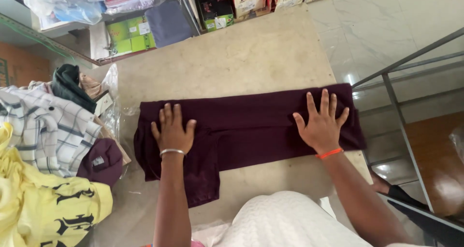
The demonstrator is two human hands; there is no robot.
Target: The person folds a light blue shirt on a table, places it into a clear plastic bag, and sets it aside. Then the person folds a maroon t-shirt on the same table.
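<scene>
Both hands flat on a half-folded maroon garment

Beige table (251,53) underneath; the maroon garment (251,126) lies folded lengthwise between and beneath the hands, one flap below the left hand (172,132) unfolded. Right hand (321,123) spread, pressing; left hand spread too, gripping nothing.

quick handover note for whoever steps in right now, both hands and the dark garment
Left hand: open, flat on the left part of the maroon garment.
Right hand: open, flat on its right part.
Garment: lies lengthwise across the beige table, its right end at the table edge.
Done: folded into a long band.
Left: a flap at the lower left hangs out below the band.
Pile of clothes to the left.
</scene>
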